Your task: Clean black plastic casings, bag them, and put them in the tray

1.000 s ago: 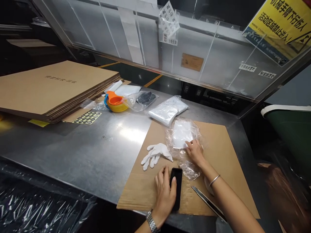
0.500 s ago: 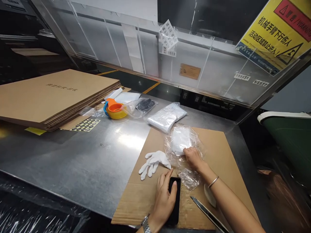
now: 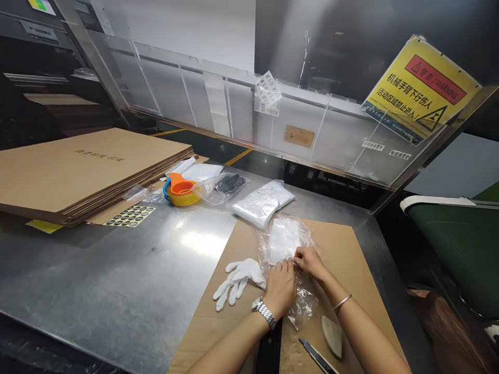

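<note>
A clear plastic bag (image 3: 307, 236) with a white, flat stack (image 3: 284, 241) inside lies on the cardboard sheet (image 3: 343, 249). My right hand (image 3: 309, 261) pinches the near edge of the bag, thumb and fingers closed. Right beside it, my left hand (image 3: 281, 286) is closed on the same edge, its fingertips partly hidden. Crumpled clear film (image 3: 303, 306) spreads below the hands. A white glove (image 3: 238, 280) rests to the left. Under my left forearm lies a black phone (image 3: 268, 348), mostly covered.
A utility knife (image 3: 316, 357) and a curved tan piece (image 3: 332, 336) lie near my right forearm. Farther back are a white package (image 3: 263, 202), an orange-yellow tape roll (image 3: 184, 192), a bag with a black item (image 3: 230, 183), a sticker sheet (image 3: 130, 216) and stacked cardboard (image 3: 97, 171).
My left hand has left the phone and moved forward to the bag's near edge, beside my right hand. The right hand stays at the bag. The camera view has tilted slightly up.
</note>
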A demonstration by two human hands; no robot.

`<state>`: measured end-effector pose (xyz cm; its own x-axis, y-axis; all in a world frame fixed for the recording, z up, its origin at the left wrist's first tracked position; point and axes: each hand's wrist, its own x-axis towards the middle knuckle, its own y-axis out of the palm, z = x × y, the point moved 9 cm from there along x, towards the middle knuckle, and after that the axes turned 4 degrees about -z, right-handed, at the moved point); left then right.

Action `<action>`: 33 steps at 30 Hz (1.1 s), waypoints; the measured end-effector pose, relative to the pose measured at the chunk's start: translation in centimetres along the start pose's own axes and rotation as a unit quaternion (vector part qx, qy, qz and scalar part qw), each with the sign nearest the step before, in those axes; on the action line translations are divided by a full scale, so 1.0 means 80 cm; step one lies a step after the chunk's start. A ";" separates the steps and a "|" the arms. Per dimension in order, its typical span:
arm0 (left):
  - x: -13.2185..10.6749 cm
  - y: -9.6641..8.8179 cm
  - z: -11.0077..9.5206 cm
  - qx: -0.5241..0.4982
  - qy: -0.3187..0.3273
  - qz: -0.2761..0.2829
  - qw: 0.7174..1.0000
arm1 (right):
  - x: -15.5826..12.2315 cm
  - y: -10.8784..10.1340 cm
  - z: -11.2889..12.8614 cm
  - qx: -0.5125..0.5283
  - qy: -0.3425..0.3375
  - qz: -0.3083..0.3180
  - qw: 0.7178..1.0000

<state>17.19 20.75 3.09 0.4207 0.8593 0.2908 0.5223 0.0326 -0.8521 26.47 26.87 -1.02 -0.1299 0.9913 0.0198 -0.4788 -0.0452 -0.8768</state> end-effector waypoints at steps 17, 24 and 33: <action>0.009 -0.020 0.039 -0.182 -0.109 -0.096 0.973 | -0.059 -0.050 0.023 0.187 -0.013 -0.130 0.974; -0.019 -0.069 0.012 -0.106 -0.052 -0.207 0.971 | -0.097 -0.085 0.066 0.114 -0.042 -0.208 0.971; -0.076 -0.128 0.013 -0.034 0.087 -0.274 0.957 | -0.185 -0.059 0.115 0.034 0.006 -0.235 0.971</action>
<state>8.53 15.74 9.59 0.1840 0.6255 0.7582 0.7440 0.4155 -0.5233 22.66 11.30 7.24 0.1269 0.9056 0.4048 -0.5389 0.4056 -0.7383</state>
